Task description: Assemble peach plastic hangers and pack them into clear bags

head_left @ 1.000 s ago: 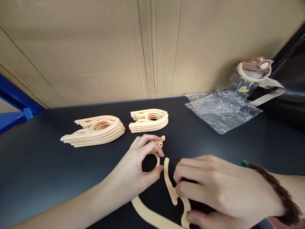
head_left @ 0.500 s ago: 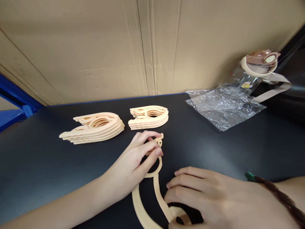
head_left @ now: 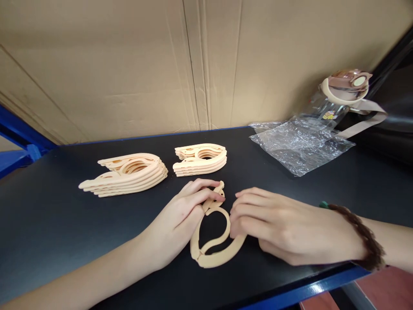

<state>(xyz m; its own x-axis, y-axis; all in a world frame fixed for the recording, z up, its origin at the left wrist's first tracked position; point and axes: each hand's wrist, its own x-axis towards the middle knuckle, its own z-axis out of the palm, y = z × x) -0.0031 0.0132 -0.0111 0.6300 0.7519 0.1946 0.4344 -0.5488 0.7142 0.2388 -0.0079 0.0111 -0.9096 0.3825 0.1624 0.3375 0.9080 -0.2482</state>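
Note:
A beige folding clothes hanger [head_left: 222, 258] lies on the black table in front of me, bent at its hinge into a rounded loop. My left hand [head_left: 189, 215] holds its far-left arm, with fingers curled over the part near the tip. On the other side my right hand [head_left: 267, 221] grips the second arm, its fingers bent around it and hiding that end. Just beyond my hands sits a short stack of folded beige hangers [head_left: 203, 165]. A wider stack of the same hangers [head_left: 135, 183] stands to its left.
A crumpled clear plastic bag [head_left: 300, 146] lies at the back right. Behind it a clear bottle with a brown lid [head_left: 346, 88] and a strap leans over. A cardboard wall [head_left: 129, 64] closes off the back. The table's blue front edge [head_left: 309, 288] shows at lower right.
My right hand has moved up and away from me with the hanger's near arm, folding it toward the other arm. The left hand stays near the tip, its thumb drawn back.

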